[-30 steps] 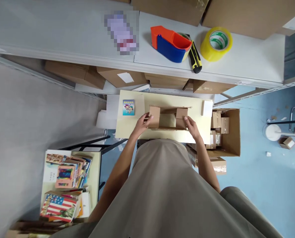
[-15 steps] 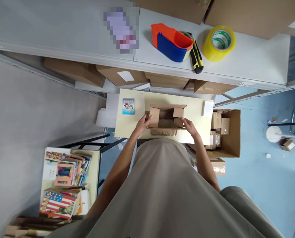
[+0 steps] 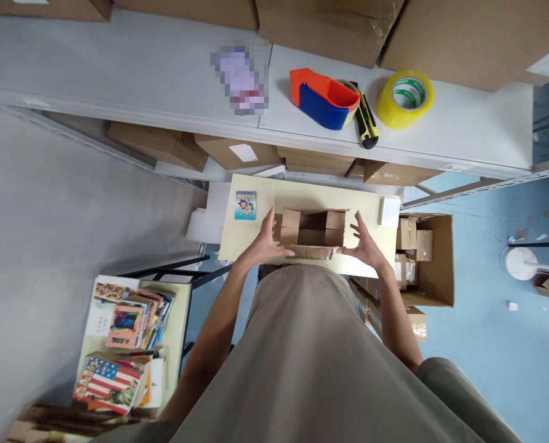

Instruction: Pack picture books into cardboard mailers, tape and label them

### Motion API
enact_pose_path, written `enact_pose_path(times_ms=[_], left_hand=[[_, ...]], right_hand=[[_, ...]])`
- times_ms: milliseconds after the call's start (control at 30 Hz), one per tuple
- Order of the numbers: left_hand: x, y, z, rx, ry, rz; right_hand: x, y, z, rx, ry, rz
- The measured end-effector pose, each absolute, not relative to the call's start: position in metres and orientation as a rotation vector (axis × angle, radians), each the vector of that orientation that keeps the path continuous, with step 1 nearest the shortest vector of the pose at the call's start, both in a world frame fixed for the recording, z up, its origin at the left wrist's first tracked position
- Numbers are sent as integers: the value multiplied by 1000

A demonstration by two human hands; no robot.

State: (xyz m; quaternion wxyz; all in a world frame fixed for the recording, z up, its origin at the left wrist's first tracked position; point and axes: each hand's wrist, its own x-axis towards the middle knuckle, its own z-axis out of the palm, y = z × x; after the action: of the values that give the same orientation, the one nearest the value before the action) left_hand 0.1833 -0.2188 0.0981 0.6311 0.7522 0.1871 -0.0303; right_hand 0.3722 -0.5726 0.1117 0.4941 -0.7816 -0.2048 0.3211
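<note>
A small cardboard box (image 3: 335, 237) stands on the pale yellow table (image 3: 371, 253), its top open and its flaps folded. At the box's left end, my left hand (image 3: 261, 246) has thumb and fingers spread wide. My right hand (image 3: 365, 247) is spread the same way by the right end, its thumb near the front corner. Whether either thumb touches the cardboard I cannot tell. A small blue booklet (image 3: 245, 205) with cartoon figures lies left of the box. On the table's right side sits a white stack of cards or paper (image 3: 390, 212).
On the grey shelf (image 3: 173, 74) lie an orange-and-blue tape dispenser (image 3: 324, 101), a yellow-black utility knife (image 3: 366, 123), yellow tape (image 3: 404, 99) and a blurred-out item (image 3: 241, 80). A large carton (image 3: 440, 258) holds smaller boxes at right. Books (image 3: 112, 381) fill a side table at lower left.
Both hands have let go of the box's flaps and spread open at its two ends. The flaps now lie folded more squarely inward. The camera view has shifted slightly.
</note>
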Motion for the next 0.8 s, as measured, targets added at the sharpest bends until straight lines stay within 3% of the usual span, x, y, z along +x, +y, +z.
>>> enact_pose_path(times_ms=[233, 533, 800], left_hand=[[221, -219, 100, 2044, 334, 1], [197, -243, 67, 2006, 548, 76], [192, -253, 69, 2202, 567, 62]], right_hand=[[393, -542, 102, -2065, -667, 592], [345, -549, 74, -2211, -571, 423], [323, -533, 78, -2448, -410, 360]])
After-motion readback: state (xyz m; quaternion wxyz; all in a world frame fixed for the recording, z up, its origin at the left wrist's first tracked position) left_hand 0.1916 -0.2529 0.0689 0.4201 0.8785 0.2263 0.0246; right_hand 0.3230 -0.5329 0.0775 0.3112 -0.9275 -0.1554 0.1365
